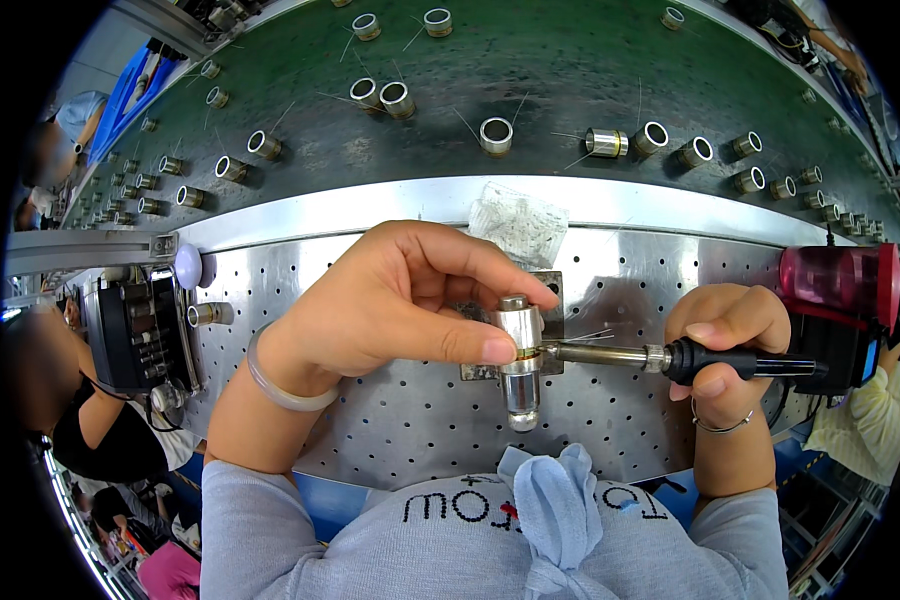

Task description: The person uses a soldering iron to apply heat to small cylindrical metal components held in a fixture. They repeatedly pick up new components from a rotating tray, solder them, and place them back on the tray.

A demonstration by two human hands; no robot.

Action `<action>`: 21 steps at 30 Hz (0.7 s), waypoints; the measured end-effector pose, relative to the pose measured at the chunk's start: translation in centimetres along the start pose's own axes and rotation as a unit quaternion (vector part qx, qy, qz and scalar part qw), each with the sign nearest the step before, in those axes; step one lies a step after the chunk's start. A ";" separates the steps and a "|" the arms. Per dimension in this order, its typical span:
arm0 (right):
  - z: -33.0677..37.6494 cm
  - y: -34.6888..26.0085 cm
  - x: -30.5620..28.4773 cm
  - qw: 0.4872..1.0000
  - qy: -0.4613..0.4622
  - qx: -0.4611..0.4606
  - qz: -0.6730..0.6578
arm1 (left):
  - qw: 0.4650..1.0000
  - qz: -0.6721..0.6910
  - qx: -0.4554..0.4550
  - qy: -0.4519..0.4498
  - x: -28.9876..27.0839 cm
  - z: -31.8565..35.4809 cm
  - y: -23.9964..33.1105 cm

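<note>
In front of me, a metal sleeve (pixel 518 325) sits around a shiny cylindrical rod (pixel 521 395), with a narrow yellowish band at its middle. My left hand (pixel 380 310) grips the sleeve between thumb and forefinger. My right hand (pixel 735 325) is closed around the black handle of a soldering iron (pixel 610 356), pointed leftward. Its tip meets the sleeve near the band; the exact contact is too small to tell. Fine wires (pixel 595 335) stick out from the sleeve to the right. Behind it lies a dark metal block (pixel 553 288), partly hidden by my left hand.
A perforated metal worktop (pixel 280 285) lies under my hands. Beyond its rail, a green belt (pixel 560 60) carries several wired metal sleeves. A stained white cloth (pixel 520 222) rests at the far edge. A black device (pixel 120 335) stands left, a red-and-black one (pixel 838 285) right. People sit on both sides.
</note>
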State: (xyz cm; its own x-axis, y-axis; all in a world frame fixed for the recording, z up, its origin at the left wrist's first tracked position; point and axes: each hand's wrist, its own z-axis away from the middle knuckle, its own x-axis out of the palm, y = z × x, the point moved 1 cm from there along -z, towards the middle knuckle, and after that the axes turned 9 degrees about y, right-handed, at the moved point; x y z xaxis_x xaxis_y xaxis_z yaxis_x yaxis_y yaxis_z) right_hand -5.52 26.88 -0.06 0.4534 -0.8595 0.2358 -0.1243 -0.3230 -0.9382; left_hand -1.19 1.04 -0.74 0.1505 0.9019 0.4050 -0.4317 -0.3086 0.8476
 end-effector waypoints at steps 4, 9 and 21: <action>0.0 0.1 0.0 1.000 -0.009 0.006 0.007 | 1.000 0.003 -0.011 0.003 0.1 0.0 0.2; -0.1 0.0 0.1 1.000 -0.012 0.008 0.018 | 1.000 0.005 -0.009 0.004 0.1 0.1 0.2; -0.3 0.1 0.2 1.000 -0.023 0.001 0.013 | 1.000 0.004 -0.012 0.005 0.2 0.2 0.3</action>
State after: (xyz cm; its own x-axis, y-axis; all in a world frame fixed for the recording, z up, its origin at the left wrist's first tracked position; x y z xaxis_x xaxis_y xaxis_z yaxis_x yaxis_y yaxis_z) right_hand -5.67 26.59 0.00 0.4908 -0.8481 0.1994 -0.1353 -0.3003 -0.9442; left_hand -1.14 1.05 -0.34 0.1381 0.9025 0.4079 -0.4532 -0.3086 0.8363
